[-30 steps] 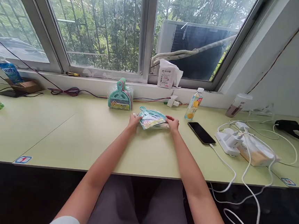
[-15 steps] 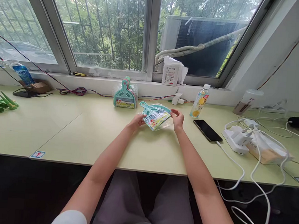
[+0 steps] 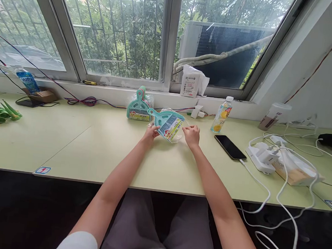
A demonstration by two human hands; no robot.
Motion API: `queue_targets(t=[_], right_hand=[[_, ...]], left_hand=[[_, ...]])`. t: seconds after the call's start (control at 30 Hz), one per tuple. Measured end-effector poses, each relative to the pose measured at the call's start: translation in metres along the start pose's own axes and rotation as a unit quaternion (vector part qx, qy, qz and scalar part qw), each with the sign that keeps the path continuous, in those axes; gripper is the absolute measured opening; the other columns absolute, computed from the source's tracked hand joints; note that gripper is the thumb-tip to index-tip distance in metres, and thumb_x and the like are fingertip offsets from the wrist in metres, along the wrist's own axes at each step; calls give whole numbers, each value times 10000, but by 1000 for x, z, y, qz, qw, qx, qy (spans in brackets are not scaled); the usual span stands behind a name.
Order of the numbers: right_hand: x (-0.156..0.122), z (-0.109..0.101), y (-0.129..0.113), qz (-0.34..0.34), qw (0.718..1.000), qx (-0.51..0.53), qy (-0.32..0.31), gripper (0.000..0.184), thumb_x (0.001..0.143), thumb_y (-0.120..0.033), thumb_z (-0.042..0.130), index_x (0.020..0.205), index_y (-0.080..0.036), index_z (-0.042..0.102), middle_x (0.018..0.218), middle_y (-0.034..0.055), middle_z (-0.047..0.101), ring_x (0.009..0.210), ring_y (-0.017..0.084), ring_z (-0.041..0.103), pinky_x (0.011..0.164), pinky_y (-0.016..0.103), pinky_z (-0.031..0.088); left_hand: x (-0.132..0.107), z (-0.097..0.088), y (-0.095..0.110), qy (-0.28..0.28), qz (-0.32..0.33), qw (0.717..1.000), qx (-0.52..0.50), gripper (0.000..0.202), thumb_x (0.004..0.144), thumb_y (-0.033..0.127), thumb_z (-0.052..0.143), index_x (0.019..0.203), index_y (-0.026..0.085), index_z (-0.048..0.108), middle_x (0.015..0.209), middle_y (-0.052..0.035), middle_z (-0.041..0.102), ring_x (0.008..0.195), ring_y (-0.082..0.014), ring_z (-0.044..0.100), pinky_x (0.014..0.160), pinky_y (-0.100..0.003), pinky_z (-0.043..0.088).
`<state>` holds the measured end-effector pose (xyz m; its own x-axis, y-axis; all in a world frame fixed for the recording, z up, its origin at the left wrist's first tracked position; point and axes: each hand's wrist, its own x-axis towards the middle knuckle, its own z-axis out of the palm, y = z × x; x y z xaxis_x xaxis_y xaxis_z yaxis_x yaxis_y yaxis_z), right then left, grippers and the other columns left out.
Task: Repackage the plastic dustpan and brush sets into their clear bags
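dustpan [image 3: 166,121] between left hand [image 3: 150,133], closed on its edge, and right hand [image 3: 192,136], pinching clear wrap [image 3: 177,139].

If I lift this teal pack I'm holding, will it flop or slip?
The teal pack seems fairly stiff, as its handle juts out without drooping. It may slip, though, since the clear wrapper looks shiny and loose.

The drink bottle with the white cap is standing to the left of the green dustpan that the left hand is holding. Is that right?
Not quite: the head view shows the drink bottle to the right of the green dustpan. The cap is white, and the left hand is holding the dustpan, just as you said.
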<state>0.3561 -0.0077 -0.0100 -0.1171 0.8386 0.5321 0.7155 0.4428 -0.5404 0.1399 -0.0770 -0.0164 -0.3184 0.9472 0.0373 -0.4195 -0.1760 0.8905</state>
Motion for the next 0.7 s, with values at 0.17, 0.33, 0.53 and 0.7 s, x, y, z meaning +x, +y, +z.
queue_targets(t=[0.17, 0.33, 0.53, 0.7], right_hand=[[-3, -13, -3, -54, 986, -158, -22, 335, 946, -281, 426, 897, -126, 719, 1023, 173, 574, 1018, 278, 473, 807, 368, 429], [-8, -19, -17, -119, 965, -233, -19, 317, 951, -191, 364, 914, -111, 669, 982, 187, 588, 932, 264, 493, 700, 329, 423], [-6, -30, -21, -269, 947, -176, 7, 375, 987, -243, 308, 893, -133, 654, 902, 142, 594, 899, 235, 523, 687, 307, 436], [-8, -21, -27, -329, 938, -99, -49, 374, 992, -290, 345, 856, -147, 664, 942, 127, 618, 944, 224, 558, 826, 325, 451]], left_hand=[[0, 2, -2, -3, 4, 1000, 1, 506, 698, 189, 715, 1165, 220, 523, 976, -29, 695, 712, -116, 663, 794, -313, 545], [1, 0, -2, -3, 7, 1000, -3, 528, 678, 188, 745, 1158, 216, 529, 938, -19, 693, 681, -109, 653, 732, -286, 551], [4, -3, -3, 9, 11, 1000, -16, 455, 663, 172, 757, 1081, 188, 575, 868, -14, 689, 681, -118, 650, 756, -303, 542], [3, -3, -4, -8, 9, 1000, -5, 440, 666, 175, 756, 1073, 190, 588, 917, -25, 699, 719, -129, 658, 765, -310, 538]])
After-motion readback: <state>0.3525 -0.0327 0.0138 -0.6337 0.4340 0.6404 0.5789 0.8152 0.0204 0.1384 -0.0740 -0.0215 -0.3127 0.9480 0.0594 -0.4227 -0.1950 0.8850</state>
